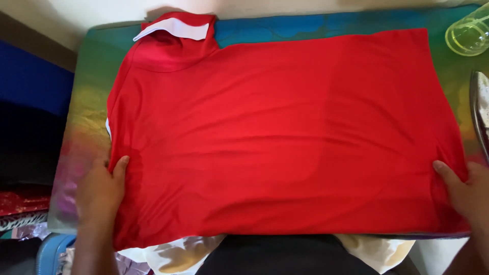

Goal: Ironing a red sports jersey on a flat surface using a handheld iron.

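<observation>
Red shirt (280, 137) lies flat, faintly creased, white-collared; both hands (99, 193) (466, 191) pinch its side edges.

Red shirt (285, 137) with white collar (175, 28) on rainbow-mottled board cover (89, 107).

The scene is being viewed by one head-worn camera only; it is being aimed steeply downward, from close above, at a padded board (326, 25); the frame is being filled nearly edge to edge by a red shirt (280, 137); no second view is being offered.
</observation>
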